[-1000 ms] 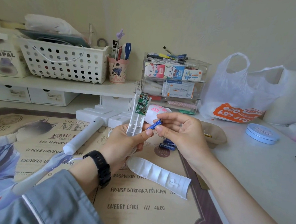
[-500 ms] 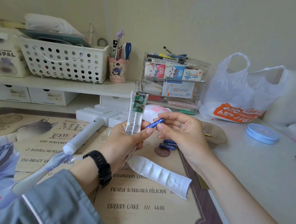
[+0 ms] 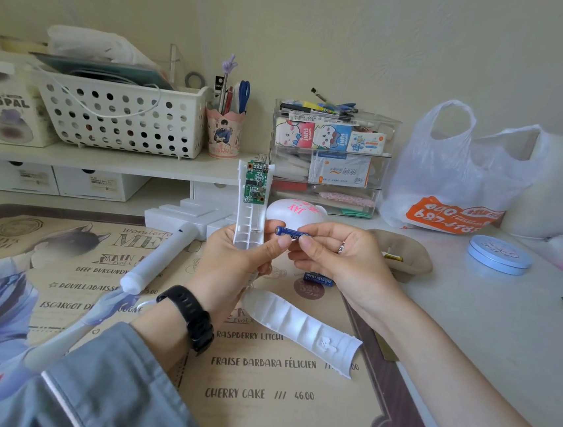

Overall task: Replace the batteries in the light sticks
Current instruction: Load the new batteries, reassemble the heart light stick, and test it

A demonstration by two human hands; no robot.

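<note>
**Battery [image 3: 290, 233] levelled, opened light stick [image 3: 252, 210] now upright**

Compared with a second ago, the stick no longer tilts and the blue battery lies flatter. One left hand [image 3: 233, 270] grips the one opened stick, its one circuit board [image 3: 254, 185] exposed. One right hand [image 3: 344, 264] pinches the battery just beside it. On the counter [image 3: 486, 319] lie one detached cover [image 3: 300, 328], one closed light stick [image 3: 162, 260] and spare batteries [image 3: 318, 279], count unclear.

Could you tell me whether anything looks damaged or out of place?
Only the opened light stick handle in the left hand: circuit board exposed, its white cover lying loose on the desk mat. That fits a battery change; nothing looks broken.
</note>
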